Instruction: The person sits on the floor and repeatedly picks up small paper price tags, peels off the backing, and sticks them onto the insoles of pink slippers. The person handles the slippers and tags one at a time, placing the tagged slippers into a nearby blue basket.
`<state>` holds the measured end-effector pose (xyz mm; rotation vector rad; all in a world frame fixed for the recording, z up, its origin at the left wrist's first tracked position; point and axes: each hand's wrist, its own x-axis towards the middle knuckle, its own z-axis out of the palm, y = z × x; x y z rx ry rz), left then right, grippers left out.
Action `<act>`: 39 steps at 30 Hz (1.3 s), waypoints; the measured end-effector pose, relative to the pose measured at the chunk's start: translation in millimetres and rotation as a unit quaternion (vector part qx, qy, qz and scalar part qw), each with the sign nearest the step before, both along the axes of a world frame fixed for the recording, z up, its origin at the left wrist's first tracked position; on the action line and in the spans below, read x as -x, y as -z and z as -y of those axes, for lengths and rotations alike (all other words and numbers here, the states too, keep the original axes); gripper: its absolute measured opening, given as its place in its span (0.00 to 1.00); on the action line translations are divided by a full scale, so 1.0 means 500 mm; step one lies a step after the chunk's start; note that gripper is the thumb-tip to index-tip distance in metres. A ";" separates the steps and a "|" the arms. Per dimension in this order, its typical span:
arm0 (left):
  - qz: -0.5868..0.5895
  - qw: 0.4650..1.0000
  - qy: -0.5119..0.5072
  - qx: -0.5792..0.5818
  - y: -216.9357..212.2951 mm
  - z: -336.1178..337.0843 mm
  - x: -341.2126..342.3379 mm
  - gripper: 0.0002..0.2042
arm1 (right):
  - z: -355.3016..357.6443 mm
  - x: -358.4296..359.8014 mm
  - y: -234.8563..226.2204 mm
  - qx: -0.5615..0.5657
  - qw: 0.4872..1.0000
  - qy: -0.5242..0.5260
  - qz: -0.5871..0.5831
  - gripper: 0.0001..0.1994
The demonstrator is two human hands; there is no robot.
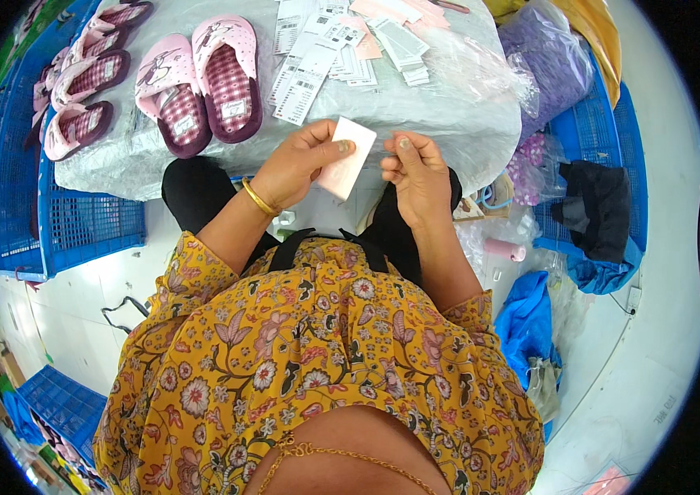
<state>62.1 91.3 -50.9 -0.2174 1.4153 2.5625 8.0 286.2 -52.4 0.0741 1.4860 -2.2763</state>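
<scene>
My left hand [288,169] pinches a small pale pink and white card [348,158] between thumb and fingers, just off the table's near edge. To its right, and apart from the card, is my right hand [418,177]. Its fingers are curled with the thumb against them; whatever they hold, if anything, is too small to make out. Ahead on the plastic-covered table [300,136] lie a pink slipper [170,87] and its mate [233,78], both with checked insoles. Beside them spread several white printed labels [305,89] and pink cards [369,45].
More pink slippers [86,74] line the table's left side, next to blue plastic crates [90,227]. On the right are a purple plastic-wrapped bundle [544,54], another blue crate [632,157] with a black cloth [599,210] over it, and a pink roll [504,249].
</scene>
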 end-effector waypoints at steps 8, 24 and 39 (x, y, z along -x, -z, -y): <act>0.010 0.988 -0.137 -0.068 0.006 0.002 0.016 0.05 | 0.011 -0.036 -0.013 -0.084 0.993 -0.072 -0.041 0.16; -0.009 0.982 -0.125 -0.144 0.003 -0.022 0.012 0.05 | 0.021 -0.049 -0.011 -0.087 0.993 -0.067 -0.037 0.14; 0.006 0.991 0.132 -0.035 0.014 0.041 0.011 0.13 | -0.014 -0.067 -0.025 -0.184 0.952 -0.111 -0.216 0.06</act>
